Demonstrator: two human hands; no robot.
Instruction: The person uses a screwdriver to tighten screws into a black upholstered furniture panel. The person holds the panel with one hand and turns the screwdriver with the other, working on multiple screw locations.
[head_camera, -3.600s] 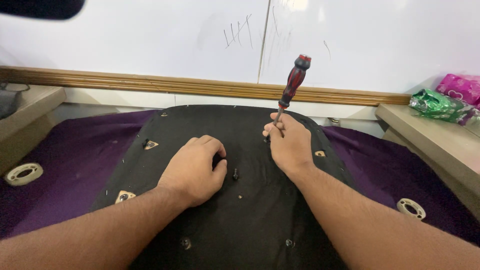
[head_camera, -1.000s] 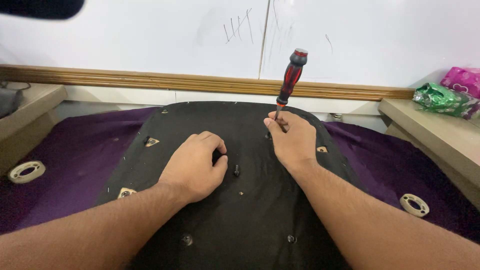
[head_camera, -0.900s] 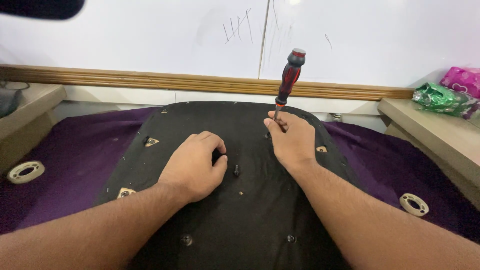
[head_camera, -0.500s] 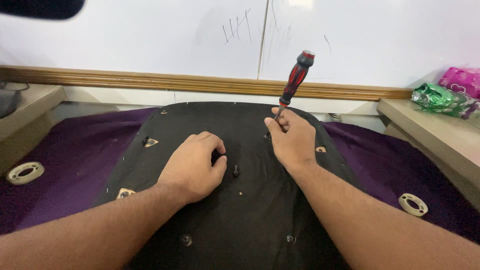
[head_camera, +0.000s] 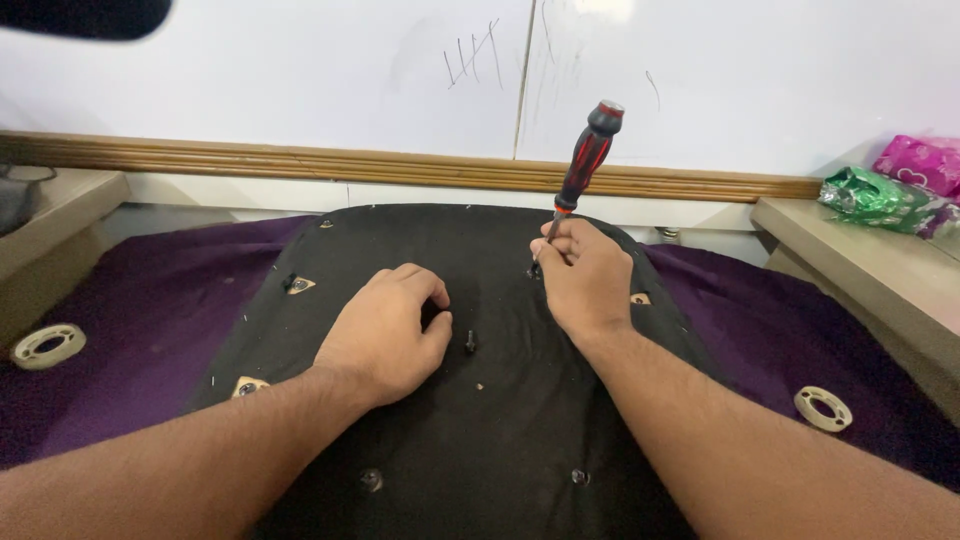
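A screw is being driven into the black panel (head_camera: 470, 440), judging by the pose. The screwdriver (head_camera: 585, 165), red and black handle, is held tilted, tip down at the panel's far-right part; the right hand (head_camera: 585, 280) is pinched round the shaft low down, near the tip. The left hand (head_camera: 385, 330) is laid on the panel's middle, fingers curled loosely, nothing gripped as far as can be seen. A small dark screw (head_camera: 470, 342) stands just right of it, on the panel. The panel lies on purple cloth (head_camera: 130, 340). Next move prob. calls for the tip kept seated w/ steady downward pressure & the panel braced.
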